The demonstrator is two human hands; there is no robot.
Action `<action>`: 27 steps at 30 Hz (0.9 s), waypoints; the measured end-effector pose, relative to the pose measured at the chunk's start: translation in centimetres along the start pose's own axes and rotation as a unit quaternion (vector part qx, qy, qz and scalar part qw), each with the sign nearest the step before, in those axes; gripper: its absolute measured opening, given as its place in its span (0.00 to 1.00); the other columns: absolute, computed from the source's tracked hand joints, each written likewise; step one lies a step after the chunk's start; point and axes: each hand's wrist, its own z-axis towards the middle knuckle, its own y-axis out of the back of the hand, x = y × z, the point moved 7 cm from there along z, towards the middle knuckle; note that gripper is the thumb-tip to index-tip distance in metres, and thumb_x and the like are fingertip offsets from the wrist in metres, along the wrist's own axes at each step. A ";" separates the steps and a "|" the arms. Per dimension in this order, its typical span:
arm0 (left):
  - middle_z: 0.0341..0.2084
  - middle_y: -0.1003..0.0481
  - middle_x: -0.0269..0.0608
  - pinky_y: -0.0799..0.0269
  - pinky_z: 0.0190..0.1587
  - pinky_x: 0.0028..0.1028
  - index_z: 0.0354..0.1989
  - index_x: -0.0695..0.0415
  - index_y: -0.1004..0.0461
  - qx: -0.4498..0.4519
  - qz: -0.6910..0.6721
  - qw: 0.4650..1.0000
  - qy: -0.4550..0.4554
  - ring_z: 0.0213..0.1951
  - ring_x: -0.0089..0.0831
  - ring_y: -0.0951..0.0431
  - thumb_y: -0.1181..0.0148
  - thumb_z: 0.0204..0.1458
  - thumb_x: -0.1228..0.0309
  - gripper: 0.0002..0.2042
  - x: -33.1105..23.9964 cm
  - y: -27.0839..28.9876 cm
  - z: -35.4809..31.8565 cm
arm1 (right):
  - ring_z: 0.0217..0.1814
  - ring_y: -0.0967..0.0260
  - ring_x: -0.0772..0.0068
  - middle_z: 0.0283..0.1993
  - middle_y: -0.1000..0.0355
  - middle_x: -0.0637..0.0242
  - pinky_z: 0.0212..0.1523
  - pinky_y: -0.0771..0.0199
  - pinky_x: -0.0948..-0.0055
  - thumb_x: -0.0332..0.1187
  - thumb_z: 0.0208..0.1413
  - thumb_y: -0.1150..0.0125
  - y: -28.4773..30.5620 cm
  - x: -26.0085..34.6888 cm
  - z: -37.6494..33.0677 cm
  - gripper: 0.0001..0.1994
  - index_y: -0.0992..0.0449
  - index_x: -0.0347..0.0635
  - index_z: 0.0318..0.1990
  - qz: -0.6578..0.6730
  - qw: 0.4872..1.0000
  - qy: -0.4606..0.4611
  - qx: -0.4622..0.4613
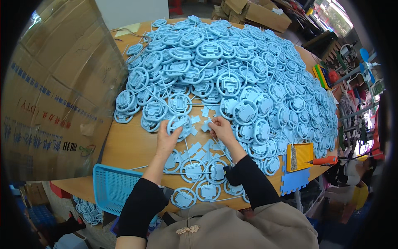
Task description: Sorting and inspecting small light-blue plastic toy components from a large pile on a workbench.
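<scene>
My left hand (pixel 166 139) is closed on the edge of a light-blue plastic ring part (pixel 180 123), round with a flat centre and a thin stem pointing down. To its right, my right hand (pixel 223 131) pinches a small light-blue plastic cover piece (pixel 205 126) between thumb and fingers. The two held pieces are apart. Loose flat cover pieces (pixel 200 155) lie on the table between and below my hands. Closer to me, several more ring parts (pixel 193 170) with stems lie near my forearms.
A large heap of ring parts (pixel 230 83) covers the far and right side of the wooden table (pixel 118 145). A tall cardboard box (pixel 58 91) stands left, a blue basket (pixel 112 182) near left. At right are a yellow tray (pixel 307 157) of small screws and an orange-handled screwdriver (pixel 324 161).
</scene>
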 end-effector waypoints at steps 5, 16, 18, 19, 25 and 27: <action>0.36 0.29 0.37 0.30 0.38 0.23 0.43 0.60 0.35 0.048 -0.151 0.984 0.075 0.36 0.21 0.29 0.37 0.47 0.75 0.16 -0.8 -2.2 -1.4 | 0.23 0.29 0.79 0.25 0.29 0.69 0.24 0.26 0.80 0.30 0.55 0.42 -4.8 1.3 -3.6 0.07 0.32 0.40 0.37 0.195 0.975 0.029 0.105; 0.37 0.28 0.45 0.28 0.38 0.28 0.48 0.60 0.40 0.080 0.004 0.991 -0.104 0.38 0.27 0.26 0.36 0.43 0.75 0.24 -6.2 -1.8 -3.6 | 0.22 0.30 0.78 0.24 0.31 0.67 0.22 0.27 0.79 0.28 0.53 0.40 -5.9 1.6 -5.3 0.10 0.35 0.39 0.38 0.245 0.967 0.033 0.061; 0.36 0.27 0.45 0.28 0.38 0.28 0.47 0.60 0.40 0.074 0.007 0.992 -0.105 0.37 0.27 0.26 0.37 0.44 0.74 0.23 -6.0 -1.6 -3.7 | 0.21 0.30 0.78 0.24 0.31 0.68 0.21 0.27 0.79 0.28 0.52 0.39 -5.9 2.0 -5.7 0.10 0.35 0.39 0.38 0.266 0.961 0.028 0.067; 0.35 0.27 0.45 0.28 0.37 0.27 0.47 0.60 0.39 0.070 0.011 0.992 -0.107 0.37 0.28 0.25 0.37 0.44 0.73 0.22 -6.1 -1.4 -3.7 | 0.23 0.30 0.79 0.25 0.30 0.68 0.23 0.27 0.79 0.28 0.52 0.39 -6.0 2.4 -6.1 0.12 0.35 0.38 0.40 0.243 0.966 0.034 0.082; 0.34 0.27 0.45 0.28 0.35 0.26 0.47 0.61 0.39 0.081 -0.064 0.995 -0.013 0.38 0.27 0.25 0.37 0.46 0.72 0.21 -5.6 -0.6 -2.9 | 0.35 0.31 0.80 0.34 0.29 0.68 0.35 0.29 0.78 0.31 0.54 0.40 -5.9 3.7 -5.7 0.19 0.35 0.37 0.51 0.199 0.970 0.085 0.109; 0.35 0.27 0.45 0.28 0.36 0.26 0.48 0.61 0.39 0.099 -0.090 0.991 -0.012 0.38 0.27 0.25 0.37 0.47 0.71 0.21 -6.0 -1.2 -3.5 | 0.37 0.32 0.80 0.36 0.28 0.68 0.37 0.30 0.78 0.32 0.54 0.40 -6.4 3.1 -6.0 0.20 0.35 0.37 0.53 0.241 0.957 0.024 0.162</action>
